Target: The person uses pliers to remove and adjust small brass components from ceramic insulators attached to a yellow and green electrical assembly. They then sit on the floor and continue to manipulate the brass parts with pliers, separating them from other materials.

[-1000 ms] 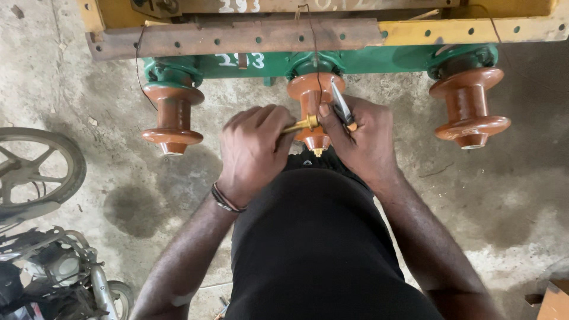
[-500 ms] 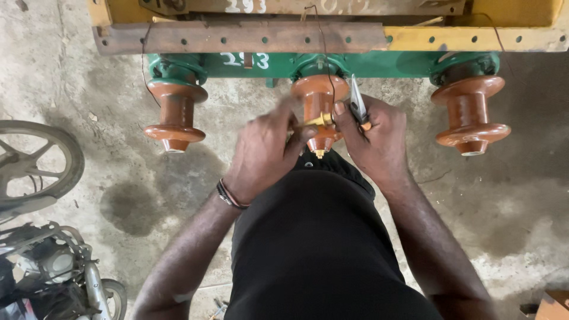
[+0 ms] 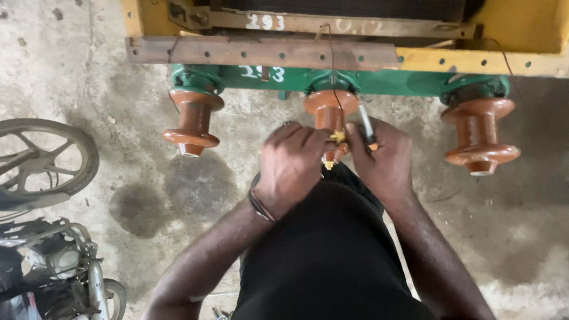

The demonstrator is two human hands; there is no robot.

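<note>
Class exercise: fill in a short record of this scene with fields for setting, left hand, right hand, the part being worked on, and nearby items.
Setting: concrete floor, viewed from above
Left hand: fingers at the brass fitting; dark wristband
Right hand: holds a slim tool beside the fitting
Part worked on: middle brown insulator of three on a green bar
Nearby: motorcycle wheel at left

White painted markings sit on the green bar (image 3: 355,80) and the rusty rail (image 3: 332,25) above; no packages or screens
</note>
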